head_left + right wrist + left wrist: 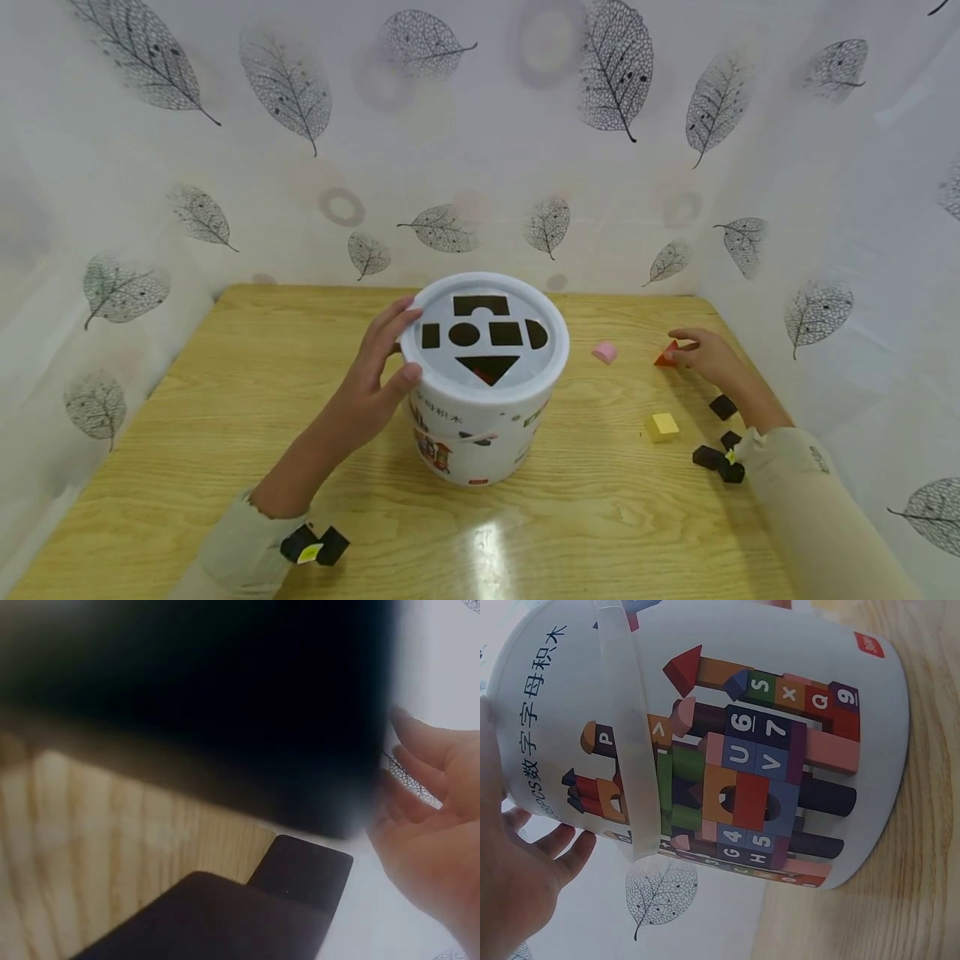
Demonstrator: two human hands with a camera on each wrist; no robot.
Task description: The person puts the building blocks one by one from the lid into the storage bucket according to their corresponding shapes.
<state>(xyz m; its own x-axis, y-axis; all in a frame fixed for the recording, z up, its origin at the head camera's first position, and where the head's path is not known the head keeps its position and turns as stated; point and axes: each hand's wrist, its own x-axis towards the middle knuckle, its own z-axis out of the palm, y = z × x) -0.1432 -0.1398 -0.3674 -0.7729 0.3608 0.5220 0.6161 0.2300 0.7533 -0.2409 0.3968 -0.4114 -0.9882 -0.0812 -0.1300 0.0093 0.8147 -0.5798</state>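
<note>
Right of the white, printed cylindrical bucket, well apart from it, is a red triangular block, on or just above the wood-grain tabletop. It looks light, stiff and sturdy; its sloping faces may slip, so opposite flat sides seem the safer hold. The right hand pinches it between thumb and fingers; the left hand, fingers spread, rests against the bucket's left rim.

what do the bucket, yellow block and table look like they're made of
Bucket: probably smooth plastic, judging by its evenly rounded, crisply printed wall. Yellow block: painted wood or plastic, seemingly matt; its even colour leaves that open. Table: glossy wood or wood-look laminate, from its grain and bright reflection.
</note>
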